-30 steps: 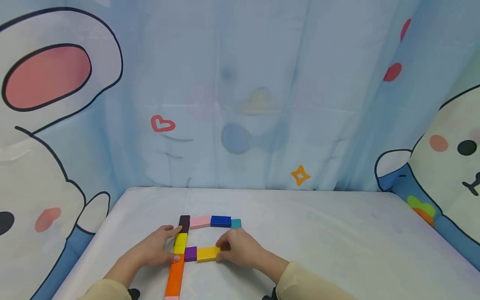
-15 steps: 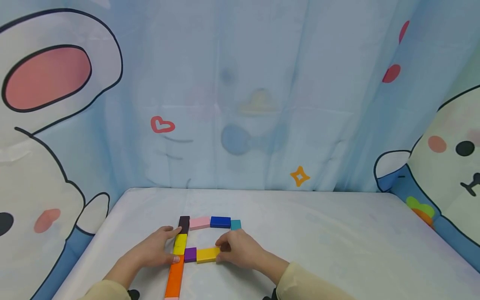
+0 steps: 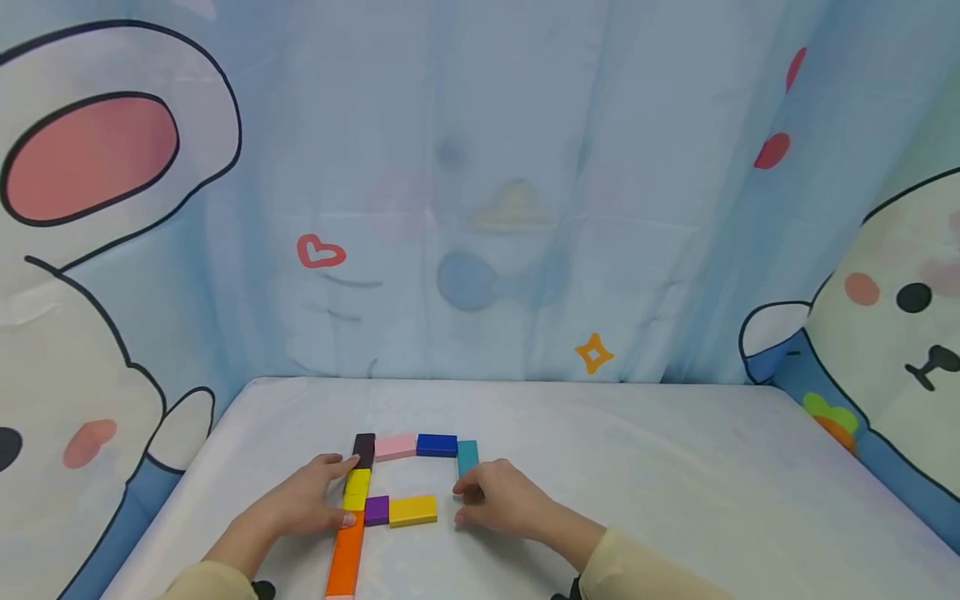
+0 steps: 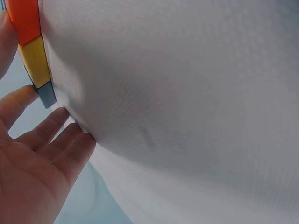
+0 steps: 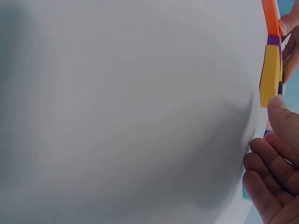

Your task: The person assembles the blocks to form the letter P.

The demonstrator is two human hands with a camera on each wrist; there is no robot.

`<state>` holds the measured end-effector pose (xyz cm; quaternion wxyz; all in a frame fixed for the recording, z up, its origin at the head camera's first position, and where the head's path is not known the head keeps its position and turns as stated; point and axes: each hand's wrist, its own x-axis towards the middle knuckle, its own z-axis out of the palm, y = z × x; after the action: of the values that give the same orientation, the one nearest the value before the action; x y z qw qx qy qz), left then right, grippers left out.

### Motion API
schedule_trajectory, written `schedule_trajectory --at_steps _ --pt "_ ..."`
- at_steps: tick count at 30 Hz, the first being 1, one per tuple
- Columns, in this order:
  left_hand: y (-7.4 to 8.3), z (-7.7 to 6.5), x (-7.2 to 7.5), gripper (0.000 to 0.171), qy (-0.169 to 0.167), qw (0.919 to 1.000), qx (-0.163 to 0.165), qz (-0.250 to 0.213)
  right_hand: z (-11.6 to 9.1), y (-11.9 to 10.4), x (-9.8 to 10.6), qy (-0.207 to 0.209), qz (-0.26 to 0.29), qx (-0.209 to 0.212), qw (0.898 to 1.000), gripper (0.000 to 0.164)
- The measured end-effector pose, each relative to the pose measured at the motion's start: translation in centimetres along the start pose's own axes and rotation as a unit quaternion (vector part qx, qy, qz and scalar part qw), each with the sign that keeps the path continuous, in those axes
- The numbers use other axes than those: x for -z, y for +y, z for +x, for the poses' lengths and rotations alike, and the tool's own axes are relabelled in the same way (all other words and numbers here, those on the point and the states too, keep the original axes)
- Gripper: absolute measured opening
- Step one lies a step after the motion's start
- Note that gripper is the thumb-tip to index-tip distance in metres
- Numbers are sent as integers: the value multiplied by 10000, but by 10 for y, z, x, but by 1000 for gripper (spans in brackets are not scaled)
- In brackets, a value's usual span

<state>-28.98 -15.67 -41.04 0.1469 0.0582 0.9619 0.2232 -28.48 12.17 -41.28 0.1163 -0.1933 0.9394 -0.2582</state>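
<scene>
Flat coloured blocks lie edge to edge on the white-covered table. My left hand (image 3: 300, 502) touches the left column, its thumb at the orange block (image 3: 346, 554) and its index fingertip at the black block (image 3: 363, 448); a yellow block (image 3: 357, 488) lies between these. From the column a purple block (image 3: 377, 510) and a golden-yellow block (image 3: 413, 510) run right. Along the top are a pink block (image 3: 395, 447), a blue block (image 3: 437, 445) and a teal block (image 3: 467, 457). My right hand (image 3: 506, 500) holds nothing, its fingertips apart from the golden-yellow block and just below the teal one.
The white tabletop (image 3: 660, 483) extends right of the blocks. A blue curtain (image 3: 495, 100) with cartoon animals hangs behind the table's far edge. A sliver of a pink block shows at the bottom, under the orange one.
My right hand has let go of the golden-yellow block and moved right, leaving its right end uncovered. More of the teal block shows. The left hand keeps its place on the column.
</scene>
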Motion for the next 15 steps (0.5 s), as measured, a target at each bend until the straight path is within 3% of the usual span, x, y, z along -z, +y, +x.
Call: schedule_trajectory --at_steps 15 --pt "-2 0 0 83 -42 10000 -47 -26 -42 45 21 -36 200 -270 9994 29"
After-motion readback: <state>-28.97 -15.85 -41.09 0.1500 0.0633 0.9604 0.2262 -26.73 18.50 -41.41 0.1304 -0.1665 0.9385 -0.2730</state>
